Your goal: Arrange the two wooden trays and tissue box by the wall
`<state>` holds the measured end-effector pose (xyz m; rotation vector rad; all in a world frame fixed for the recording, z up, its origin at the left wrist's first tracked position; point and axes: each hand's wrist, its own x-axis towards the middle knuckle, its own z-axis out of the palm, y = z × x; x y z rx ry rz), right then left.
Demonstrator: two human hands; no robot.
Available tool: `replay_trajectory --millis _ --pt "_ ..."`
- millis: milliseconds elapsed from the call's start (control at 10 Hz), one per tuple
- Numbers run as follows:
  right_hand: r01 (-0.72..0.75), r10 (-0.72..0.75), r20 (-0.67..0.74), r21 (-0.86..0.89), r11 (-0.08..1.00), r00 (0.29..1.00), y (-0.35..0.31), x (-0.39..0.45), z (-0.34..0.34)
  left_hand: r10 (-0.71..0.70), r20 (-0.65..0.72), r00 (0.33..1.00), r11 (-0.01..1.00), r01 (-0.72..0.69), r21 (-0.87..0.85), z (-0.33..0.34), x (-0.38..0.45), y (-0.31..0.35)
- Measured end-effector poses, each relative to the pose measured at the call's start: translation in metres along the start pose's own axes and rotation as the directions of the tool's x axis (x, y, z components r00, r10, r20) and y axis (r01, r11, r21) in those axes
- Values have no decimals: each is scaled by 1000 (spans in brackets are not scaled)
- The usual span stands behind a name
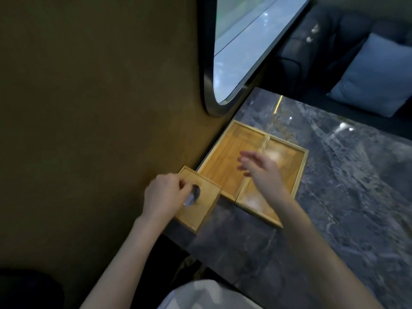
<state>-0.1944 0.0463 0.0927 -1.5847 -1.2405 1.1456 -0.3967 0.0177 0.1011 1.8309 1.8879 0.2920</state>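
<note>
Two shallow wooden trays lie side by side on the dark marble table (334,208). The wider tray (225,157) sits against the brown wall. The narrower tray (287,161) touches its right side. A wooden tissue box (200,208) stands at the near end of the wider tray, close to the wall, with a round hole in its lid. My left hand (163,195) rests on the box's left side, its fingers at the hole where a bit of tissue (190,198) shows. My right hand (259,168) hovers over the trays with fingers spread and nothing in it.
A dark-framed window (245,52) is set in the wall above the trays. Beyond the table's far edge stands a dark sofa (323,52) with a light blue cushion (372,76). The table's near edge ends just below the tissue box.
</note>
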Motion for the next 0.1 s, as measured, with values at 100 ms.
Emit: replay_trajectory --millis 100 --pt "246 -214 -232 119 962 949 -52 -9 -46 148 74 986 980 -137 -143 -33 37 44"
